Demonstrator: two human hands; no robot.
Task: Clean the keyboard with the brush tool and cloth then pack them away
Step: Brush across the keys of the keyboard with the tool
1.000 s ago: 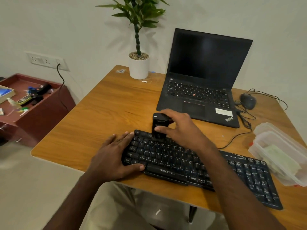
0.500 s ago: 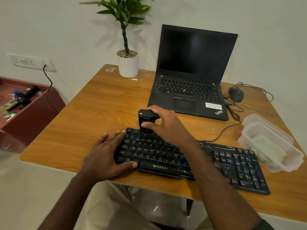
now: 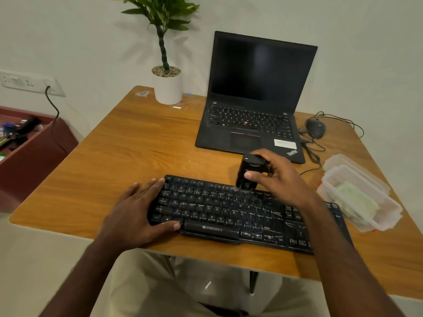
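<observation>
A black keyboard [image 3: 240,213] lies along the bench's [image 3: 114,161] near edge. The left hand [image 3: 139,213] rests flat on its left end, fingers spread, steadying it. The right hand's [image 3: 274,179] grip pinches a blocky black plastic brush tool [image 3: 248,172], bristles down on the top key row. Short, light strokes along each row should lift dust best. A pale folded cloth [image 3: 357,200] sits in a clear plastic box [image 3: 338,179] at the right edge.
</observation>
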